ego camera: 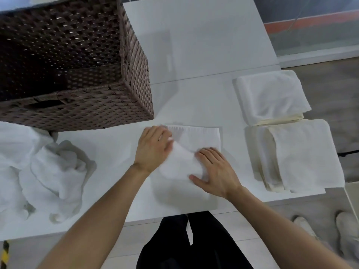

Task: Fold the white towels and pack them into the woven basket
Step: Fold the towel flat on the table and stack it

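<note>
1. A half-folded towel [196, 138], white, lies on the white worktop [204, 55] close to its near edge, straight in front of the person; a soft raised fold runs across it between the two hands.
2. The left hand [153, 146] lies palm down on the towel's far left corner; its fingers look nearly straight, but they are blurred and the thumb is hidden, so I cannot tell whether it pinches the cloth.
3. The right hand [215, 171] presses flat on the towel's near right part; its fingers are spread and its thumb is held out to the left.
4. The brown woven basket [87, 105] stands on the worktop at the far left, apart from the towel; a cut-out handle shows in its near wall.
5. A heap of loose white towels [56, 171] lies crumpled at the left, just in front of the basket.
6. Two stacks of folded towels sit at the worktop's right edge; the far stack [272, 96] and the near stack [303, 154] almost touch.
7. Below the worktop are black trousers [174, 247]; a pair of pale shoes [347, 230] stands on the floor at the lower right.
</note>
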`<state>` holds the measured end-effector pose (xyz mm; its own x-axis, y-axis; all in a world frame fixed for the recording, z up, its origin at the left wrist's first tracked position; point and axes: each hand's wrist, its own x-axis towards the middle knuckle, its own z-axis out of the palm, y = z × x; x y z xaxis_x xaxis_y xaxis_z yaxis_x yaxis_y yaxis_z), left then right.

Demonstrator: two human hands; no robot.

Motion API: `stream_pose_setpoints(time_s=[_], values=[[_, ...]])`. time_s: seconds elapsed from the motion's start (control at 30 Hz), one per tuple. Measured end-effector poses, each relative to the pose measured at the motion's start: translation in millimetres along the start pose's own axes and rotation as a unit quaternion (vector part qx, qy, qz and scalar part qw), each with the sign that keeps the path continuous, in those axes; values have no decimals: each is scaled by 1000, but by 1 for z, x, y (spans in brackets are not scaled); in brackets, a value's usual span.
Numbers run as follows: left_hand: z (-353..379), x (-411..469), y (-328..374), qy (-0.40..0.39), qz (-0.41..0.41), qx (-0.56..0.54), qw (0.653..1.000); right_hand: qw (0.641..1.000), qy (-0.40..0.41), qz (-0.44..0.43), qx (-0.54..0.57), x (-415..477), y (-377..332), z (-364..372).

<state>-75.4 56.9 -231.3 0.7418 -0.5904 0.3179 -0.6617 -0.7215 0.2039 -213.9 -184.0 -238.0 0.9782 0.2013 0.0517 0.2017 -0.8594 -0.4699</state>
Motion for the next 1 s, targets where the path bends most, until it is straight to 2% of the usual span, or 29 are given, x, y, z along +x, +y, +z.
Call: stream_pose_setpoints(time_s=[0.03,0.13,0.23,0.33,0.43,0.53,0.6,0.67,0.7,0.73,0.77,0.8,0.83,0.9,0.97,1.0], values=[[-8,-11,4,-34,23,-15,999,1000,-8,-3,-5,-1,0,1],[-26,-50,10,-223,41,2,974,994,-72,-18,-85,-9,-3,5],[-25,-57,7,-319,69,83,942,982,-98,1,-161,-14,-10,15],[-19,-43,10,-322,87,137,933,975,-86,15,-202,-7,-23,21],[-28,-23,13,-300,108,129,939,970,-48,45,-233,-1,-35,20],[-61,-9,25,-320,130,107,932,982,-19,38,-184,-1,-40,15],[-93,1,23,-340,95,55,934,993,-27,26,-108,-1,-44,-4],[-130,9,7,-377,-6,-55,925,998,-38,41,-15,-1,-55,-40],[-151,12,-5,-393,-74,-174,900,996,-46,66,35,-3,-61,-61],[-170,15,-17,-388,-138,-327,851,991,-51,93,88,-4,-66,-81],[-185,15,-29,-374,-197,-455,784,982,-49,117,141,-6,-69,-101],[-195,14,-34,-367,-239,-529,727,969,-46,143,198,-9,-73,-119],[-199,12,-32,-349,-285,-568,689,950,-43,169,259,-12,-76,-135],[-198,1,-12,-290,-358,-617,638,901,-42,212,376,-19,-78,-153],[-176,-8,13,-231,-449,-689,520,840,-50,256,476,-24,-78,-159],[-166,-15,25,-200,-469,-725,463,808,-48,280,516,-26,-78,-158]])
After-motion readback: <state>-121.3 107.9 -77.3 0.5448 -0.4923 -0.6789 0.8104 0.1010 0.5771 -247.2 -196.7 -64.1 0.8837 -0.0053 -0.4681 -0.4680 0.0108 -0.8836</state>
